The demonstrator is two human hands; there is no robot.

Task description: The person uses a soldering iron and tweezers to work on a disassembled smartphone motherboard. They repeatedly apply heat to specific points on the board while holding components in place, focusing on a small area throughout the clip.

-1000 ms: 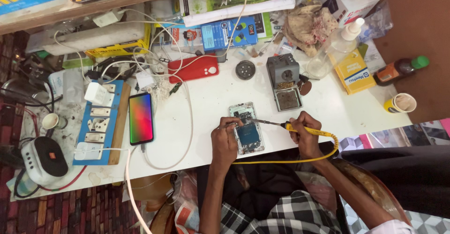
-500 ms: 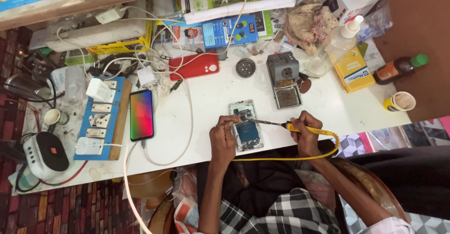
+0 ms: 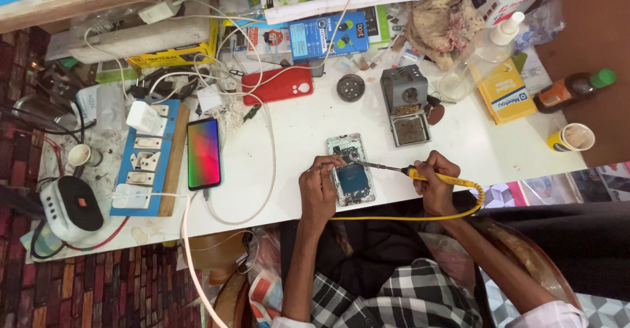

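The head camera looks down at a white work table [image 3: 459, 151]. An opened phone [image 3: 351, 169] with its back cover off lies flat near the front edge of the table, between the two hands. The right hand [image 3: 434, 182] is closed around the yellow handle of a soldering iron [image 3: 420, 172]. The thin metal tip of the iron points left and reaches over the upper part of the opened phone. A yellow cord [image 3: 420, 218] runs from the handle and loops along the table edge. The left hand [image 3: 319, 189] rests on the left side of the phone, with its fingers pinched on something thin; it is too small to tell what it is. Just behind the phone stands a grey soldering iron stand [image 3: 408, 105]. To the left lies a smartphone with a lit colourful screen [image 3: 204, 153], beside a blue switch board [image 3: 147, 160]. A red phone case [image 3: 278, 84] lies farther back, among white cables
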